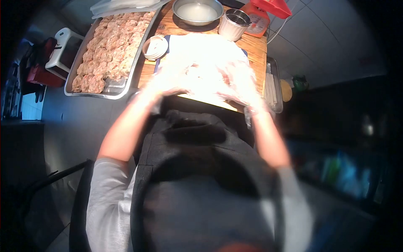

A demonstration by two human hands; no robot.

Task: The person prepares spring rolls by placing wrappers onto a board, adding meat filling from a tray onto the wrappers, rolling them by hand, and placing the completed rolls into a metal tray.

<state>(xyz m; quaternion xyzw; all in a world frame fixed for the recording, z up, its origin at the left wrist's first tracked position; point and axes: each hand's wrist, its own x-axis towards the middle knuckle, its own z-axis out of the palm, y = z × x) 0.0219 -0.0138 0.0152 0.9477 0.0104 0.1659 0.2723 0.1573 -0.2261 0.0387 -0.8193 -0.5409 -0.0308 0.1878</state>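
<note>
So from the head view, both hands are over the wooden table [165, 19], above a blue-edged board [158, 66], and the light is so blown out there that detail is pretty much gone. The left hand [173, 79] is on the near left part of the board and the right hand [242, 84] is across from it, a bit apart, both blurry and in what looks like clear gloves. Can't tell if either one is spread or closed, or gripping anything tbh. The pale stuff [204, 79] is between them on the board, with a few pinkish bits showing, but it's too washed out to say exactly what it is. Off to the left there's a big metal tray [103, 96] with rows of raw meatballs [110, 48], with a clear lid [121, 6] over its far end. A small round dish [155, 48] sits between tray and board. Past the board you've got a metal bowl [176, 20] of cloudy white liquid, then a ribbed cup [230, 31] with something dark in it, and a red scale [258, 24] just beside that
</note>
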